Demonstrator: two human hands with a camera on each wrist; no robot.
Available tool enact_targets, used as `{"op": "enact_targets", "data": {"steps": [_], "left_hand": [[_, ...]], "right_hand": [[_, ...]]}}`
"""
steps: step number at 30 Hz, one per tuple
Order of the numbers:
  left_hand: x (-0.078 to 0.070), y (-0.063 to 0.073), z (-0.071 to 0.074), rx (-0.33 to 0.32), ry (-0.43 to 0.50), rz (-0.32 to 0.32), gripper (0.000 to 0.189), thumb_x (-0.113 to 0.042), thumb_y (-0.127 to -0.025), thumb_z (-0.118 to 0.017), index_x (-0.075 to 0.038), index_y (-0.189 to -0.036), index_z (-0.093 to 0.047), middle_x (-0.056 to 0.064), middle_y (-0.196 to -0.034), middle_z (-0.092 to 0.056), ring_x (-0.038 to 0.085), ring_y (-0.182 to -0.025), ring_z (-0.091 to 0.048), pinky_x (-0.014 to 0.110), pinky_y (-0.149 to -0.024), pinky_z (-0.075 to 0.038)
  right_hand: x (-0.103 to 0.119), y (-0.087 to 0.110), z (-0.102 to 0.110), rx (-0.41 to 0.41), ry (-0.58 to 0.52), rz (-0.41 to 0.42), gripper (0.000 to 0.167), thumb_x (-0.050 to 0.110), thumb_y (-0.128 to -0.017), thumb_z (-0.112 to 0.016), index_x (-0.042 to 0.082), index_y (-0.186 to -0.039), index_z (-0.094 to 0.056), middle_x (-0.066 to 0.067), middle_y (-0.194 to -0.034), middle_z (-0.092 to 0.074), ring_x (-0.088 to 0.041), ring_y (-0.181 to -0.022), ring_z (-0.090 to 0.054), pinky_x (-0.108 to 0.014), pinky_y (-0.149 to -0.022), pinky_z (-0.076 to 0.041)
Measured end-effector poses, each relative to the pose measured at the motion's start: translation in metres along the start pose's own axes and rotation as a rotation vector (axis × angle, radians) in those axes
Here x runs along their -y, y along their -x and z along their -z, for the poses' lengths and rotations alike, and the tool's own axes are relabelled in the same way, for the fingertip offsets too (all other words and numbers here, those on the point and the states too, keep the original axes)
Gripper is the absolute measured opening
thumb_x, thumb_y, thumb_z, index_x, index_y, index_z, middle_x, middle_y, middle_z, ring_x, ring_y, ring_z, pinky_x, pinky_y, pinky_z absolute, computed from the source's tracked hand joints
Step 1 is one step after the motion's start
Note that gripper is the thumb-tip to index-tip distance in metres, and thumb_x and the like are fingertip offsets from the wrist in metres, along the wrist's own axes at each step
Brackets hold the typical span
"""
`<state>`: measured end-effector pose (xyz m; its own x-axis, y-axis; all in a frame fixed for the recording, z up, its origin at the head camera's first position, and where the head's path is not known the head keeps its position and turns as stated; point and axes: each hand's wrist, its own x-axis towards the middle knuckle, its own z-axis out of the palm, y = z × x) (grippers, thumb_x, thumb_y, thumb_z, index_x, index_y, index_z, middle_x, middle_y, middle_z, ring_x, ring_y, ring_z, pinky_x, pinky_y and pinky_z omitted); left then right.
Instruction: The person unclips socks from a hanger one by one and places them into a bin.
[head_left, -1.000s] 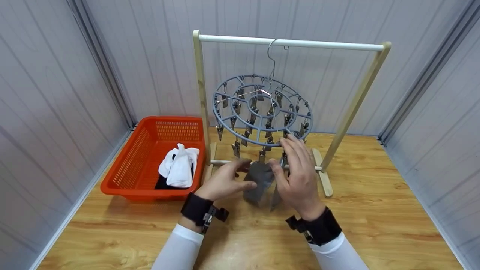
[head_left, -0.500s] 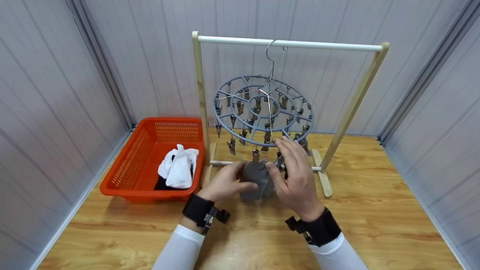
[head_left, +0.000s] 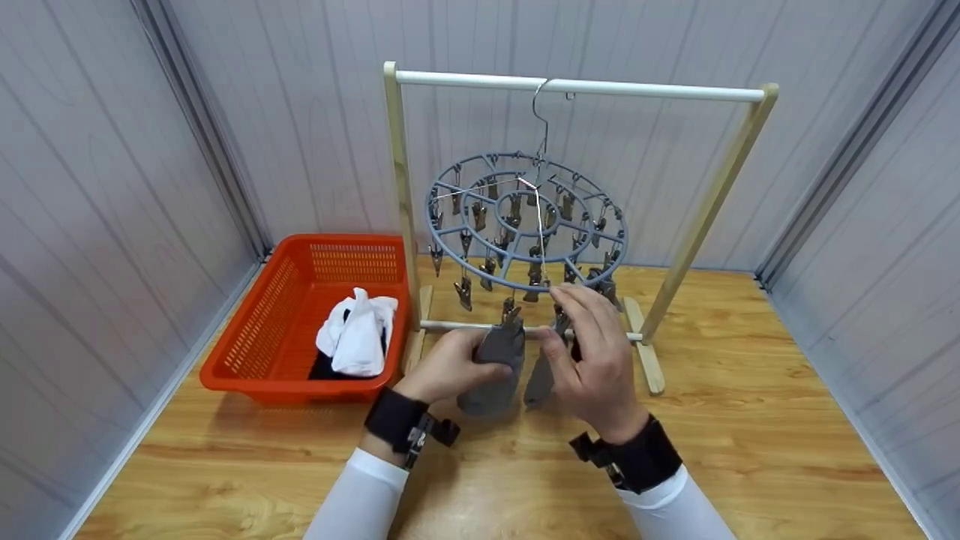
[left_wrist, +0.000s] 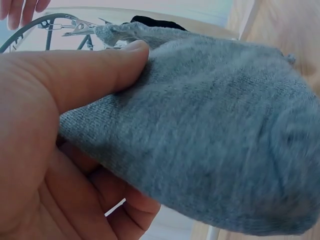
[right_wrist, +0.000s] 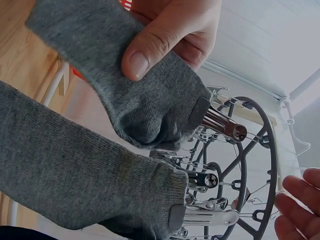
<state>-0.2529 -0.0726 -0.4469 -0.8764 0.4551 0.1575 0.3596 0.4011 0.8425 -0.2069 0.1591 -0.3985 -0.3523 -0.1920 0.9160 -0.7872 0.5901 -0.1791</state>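
My left hand (head_left: 451, 369) pinches a grey sock (head_left: 491, 390) between thumb and fingers. That sock hangs from a metal clip (right_wrist: 220, 125) on the round blue-grey clip hanger (head_left: 517, 285). Beside it a second grey sock (right_wrist: 95, 170) hangs from another clip (right_wrist: 210, 216). My right hand (head_left: 596, 360) is raised by the hanger's front rim, its fingers fairly straight and holding nothing. Its fingertips (right_wrist: 300, 195) stand close to the rim in the right wrist view. A piece of black cloth (left_wrist: 157, 22) shows behind the pinched sock.
An orange basket (head_left: 214, 371) stands at left with a white cloth item (head_left: 364, 341) over black cloth in it. The hanger's hook hangs on the white bar (head_left: 637, 88) of a wooden-legged rack (head_left: 705, 217). Several other clips dangle under the hanger.
The hanger has turned slightly and the front clips have shifted left. My left hand holds the grey sock, now swung left, apart from the second one. The right hand has barely moved.
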Motion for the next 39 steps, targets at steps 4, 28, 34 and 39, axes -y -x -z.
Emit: {"op": "enact_targets", "data": {"steps": [4, 28, 34, 39], "left_hand": [[0.0, 0.0, 0.001, 0.007, 0.002, -0.006, 0.026, -0.019, -0.095, -0.09, -0.008, -0.116, -0.08, 0.002, -0.102, -0.08, 0.016, -0.091, -0.073, 0.044, -0.086, -0.061], [-0.011, 0.003, 0.0, 0.087, 0.073, 0.014, 0.013, -0.022, -0.102, -0.083, -0.01, -0.104, -0.081, -0.003, -0.091, -0.079, 0.012, -0.083, -0.073, 0.038, -0.081, -0.062], [-0.016, 0.005, 0.0, 0.105, 0.075, 0.008, 0.014, -0.023, -0.102, -0.082, -0.01, -0.104, -0.081, -0.003, -0.091, -0.079, 0.013, -0.082, -0.072, 0.037, -0.079, -0.061], [-0.019, 0.006, 0.0, 0.12, 0.073, 0.009, 0.014, -0.025, -0.102, -0.082, -0.01, -0.105, -0.081, -0.003, -0.092, -0.079, 0.012, -0.083, -0.073, 0.037, -0.079, -0.061]], "right_hand": [[0.0, 0.0, 0.0, -0.01, -0.001, 0.013, 0.045, 0.032, -0.118, -0.059, -0.005, -0.14, -0.071, -0.019, -0.131, -0.073, -0.035, -0.12, -0.069, -0.041, -0.109, -0.051], [-0.009, 0.01, -0.01, 0.293, -0.039, -0.269, 0.043, 0.022, -0.111, -0.071, -0.003, -0.145, -0.065, -0.019, -0.133, -0.071, -0.031, -0.122, -0.07, -0.049, -0.101, -0.058], [-0.011, 0.013, -0.012, 0.365, -0.144, -0.412, 0.052, 0.028, -0.115, -0.065, 0.001, -0.158, -0.055, -0.017, -0.147, -0.067, -0.03, -0.137, -0.064, -0.051, -0.113, -0.052], [-0.013, 0.014, -0.014, 0.406, -0.18, -0.483, 0.058, 0.033, -0.116, -0.063, 0.003, -0.163, -0.05, -0.015, -0.155, -0.064, -0.03, -0.141, -0.062, -0.053, -0.117, -0.049]]}}
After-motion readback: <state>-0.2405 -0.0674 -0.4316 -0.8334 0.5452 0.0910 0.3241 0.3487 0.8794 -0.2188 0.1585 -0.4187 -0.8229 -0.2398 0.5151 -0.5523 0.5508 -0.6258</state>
